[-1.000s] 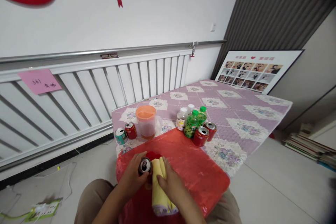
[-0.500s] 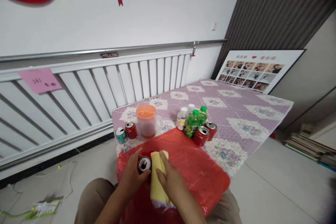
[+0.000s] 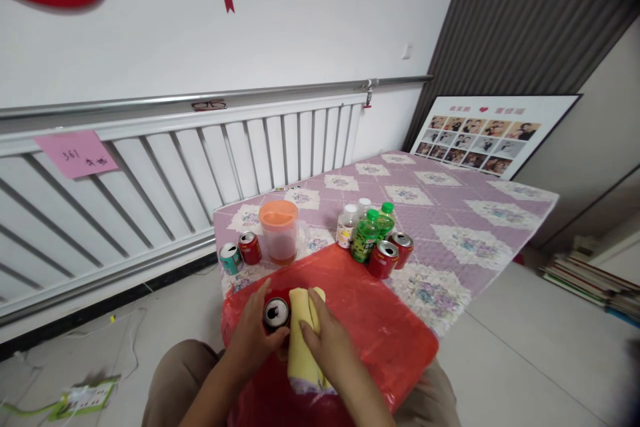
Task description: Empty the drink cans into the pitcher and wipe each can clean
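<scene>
My left hand [image 3: 254, 328] curls around an opened drink can [image 3: 277, 313], with its thumb in front and its fingers along the left side. The can's silver top and dark opening face up, while much of its body is hidden by the hand. Just to the right, my right hand [image 3: 327, 340] grips a folded yellow cloth [image 3: 301, 347], thumb and fingers pressed on its upper part. The cloth stands close beside the can, its lower end showing a whitish-purple edge. Both are over a red plastic sheet [image 3: 365, 320].
Beyond the sheet stand a pitcher with an orange lid [image 3: 279, 233], a teal can [image 3: 231, 259] and a red can [image 3: 249, 248]. Green-capped bottles [image 3: 364, 240], white-capped bottles [image 3: 346, 227] and two red cans [image 3: 384, 260] cluster rightward on the floral tablecloth [image 3: 415, 193].
The yellow cloth and my right hand have shifted slightly right. The left thumb has moved a little lower, and the can's top is slightly more exposed.
</scene>
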A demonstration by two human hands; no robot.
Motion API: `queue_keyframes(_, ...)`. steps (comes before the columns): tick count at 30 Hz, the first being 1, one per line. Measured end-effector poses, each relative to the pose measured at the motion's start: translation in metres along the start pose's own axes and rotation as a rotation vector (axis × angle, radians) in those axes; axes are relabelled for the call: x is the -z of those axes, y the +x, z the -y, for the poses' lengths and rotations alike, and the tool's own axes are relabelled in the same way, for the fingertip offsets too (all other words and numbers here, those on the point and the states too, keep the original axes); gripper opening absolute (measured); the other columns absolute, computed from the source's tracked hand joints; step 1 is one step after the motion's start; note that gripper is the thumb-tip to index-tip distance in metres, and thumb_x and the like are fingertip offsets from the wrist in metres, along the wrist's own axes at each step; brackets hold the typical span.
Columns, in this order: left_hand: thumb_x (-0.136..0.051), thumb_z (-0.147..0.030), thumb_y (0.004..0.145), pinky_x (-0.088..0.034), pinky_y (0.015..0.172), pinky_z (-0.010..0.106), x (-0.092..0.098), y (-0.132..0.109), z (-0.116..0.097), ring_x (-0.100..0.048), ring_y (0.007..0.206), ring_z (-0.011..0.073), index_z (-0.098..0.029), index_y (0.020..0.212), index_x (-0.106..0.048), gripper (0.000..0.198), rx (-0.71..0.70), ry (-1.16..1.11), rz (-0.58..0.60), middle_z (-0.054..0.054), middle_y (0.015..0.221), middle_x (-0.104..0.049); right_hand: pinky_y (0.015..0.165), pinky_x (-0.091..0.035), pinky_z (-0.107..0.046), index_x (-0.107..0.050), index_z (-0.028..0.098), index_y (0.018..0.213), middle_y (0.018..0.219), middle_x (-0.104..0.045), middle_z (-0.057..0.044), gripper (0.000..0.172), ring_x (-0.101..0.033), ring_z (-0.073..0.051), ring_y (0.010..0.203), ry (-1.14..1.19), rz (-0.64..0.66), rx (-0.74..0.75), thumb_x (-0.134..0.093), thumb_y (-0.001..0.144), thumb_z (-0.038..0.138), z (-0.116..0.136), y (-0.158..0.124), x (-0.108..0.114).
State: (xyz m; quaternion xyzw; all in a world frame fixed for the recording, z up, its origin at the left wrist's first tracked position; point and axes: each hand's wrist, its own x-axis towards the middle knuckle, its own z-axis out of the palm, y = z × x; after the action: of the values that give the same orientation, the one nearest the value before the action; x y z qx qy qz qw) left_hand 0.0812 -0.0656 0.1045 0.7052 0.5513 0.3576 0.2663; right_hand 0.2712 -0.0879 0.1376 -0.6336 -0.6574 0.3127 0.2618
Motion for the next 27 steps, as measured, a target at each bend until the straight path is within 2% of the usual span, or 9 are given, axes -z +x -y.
queue_keyframes(3,-0.067,-0.024,0.068,-0.044,0.101,0.052,-0.004,0.000,0.002,-0.054,0.118,0.0308,-0.021,0.143,-0.032,0.082,0.035,0.063,-0.067,0.011,0.124,-0.057,0.109,-0.037,-0.036,-0.034,0.008,0.146,0.147,-0.045,-0.017,0.062,-0.045,-0.025,0.134,-0.008,-0.013,0.011,-0.046,0.088,0.024,0.005,0.000,0.003)
queue_keyframes(6,-0.064,-0.023,0.069,-0.046,0.098,0.049,-0.005,0.001,0.000,-0.058,0.111,0.0285,-0.019,0.141,-0.035,0.077,0.017,0.054,-0.069,0.009,0.117,-0.061,0.106,-0.040,-0.036,-0.037,0.010,0.145,0.142,-0.051,-0.017,0.060,-0.050,-0.025,0.130,-0.026,-0.001,0.001,-0.047,0.087,0.023,0.002,-0.001,-0.002)
queue_keyframes(9,-0.061,-0.019,0.070,-0.047,0.099,0.046,-0.001,0.003,-0.002,-0.059,0.111,0.0270,-0.018,0.142,-0.034,0.077,-0.021,0.010,-0.043,0.010,0.118,-0.061,0.103,-0.042,-0.036,-0.041,0.012,0.143,0.138,-0.055,-0.017,0.058,-0.055,-0.026,0.124,-0.040,0.031,-0.010,-0.048,0.087,0.022,-0.007,-0.002,-0.011)
queue_keyframes(12,-0.055,-0.013,0.069,-0.047,0.100,0.043,0.003,0.003,-0.003,-0.059,0.114,0.0251,-0.017,0.144,-0.030,0.079,-0.043,-0.033,0.033,0.011,0.122,-0.060,0.102,-0.042,-0.036,-0.043,0.011,0.142,0.136,-0.056,-0.018,0.057,-0.056,-0.026,0.123,-0.059,0.057,-0.024,-0.049,0.086,0.022,-0.016,-0.003,-0.017)
queue_keyframes(16,-0.050,-0.010,0.071,-0.041,0.108,0.044,0.005,0.002,-0.002,-0.053,0.124,0.0239,-0.019,0.146,-0.026,0.080,-0.064,-0.069,0.095,0.012,0.133,-0.055,0.097,-0.045,-0.035,-0.043,0.013,0.142,0.132,-0.060,-0.018,0.056,-0.061,-0.026,0.117,-0.079,0.071,-0.032,-0.048,0.087,0.022,-0.016,-0.003,-0.015)
queue_keyframes(20,-0.061,-0.018,0.070,-0.037,0.110,0.051,-0.001,0.000,0.002,-0.045,0.132,0.0296,-0.018,0.144,-0.029,0.080,-0.046,-0.005,0.013,0.014,0.143,-0.046,0.098,-0.045,-0.036,-0.042,0.013,0.143,0.134,-0.059,-0.018,0.057,-0.059,-0.027,0.120,-0.093,0.027,-0.008,-0.048,0.087,0.021,-0.005,-0.001,-0.006)
queue_keyframes(24,-0.065,-0.023,0.070,-0.041,0.104,0.054,-0.005,0.002,0.004,-0.053,0.120,0.0312,-0.018,0.140,-0.035,0.077,-0.009,0.076,-0.090,0.013,0.126,-0.057,0.103,-0.041,-0.036,-0.040,0.013,0.145,0.139,-0.054,-0.017,0.057,-0.054,-0.027,0.125,-0.102,-0.004,0.018,-0.046,0.089,0.023,0.006,-0.001,0.001)
queue_keyframes(27,-0.062,-0.021,0.071,-0.044,0.101,0.051,-0.003,0.004,0.002,-0.058,0.111,0.0283,-0.018,0.140,-0.036,0.074,-0.002,0.059,-0.066,0.010,0.118,-0.060,0.101,-0.043,-0.037,-0.039,0.015,0.145,0.139,-0.054,-0.017,0.057,-0.057,-0.028,0.122,-0.126,0.020,0.008,-0.047,0.089,0.023,0.007,-0.003,0.000)
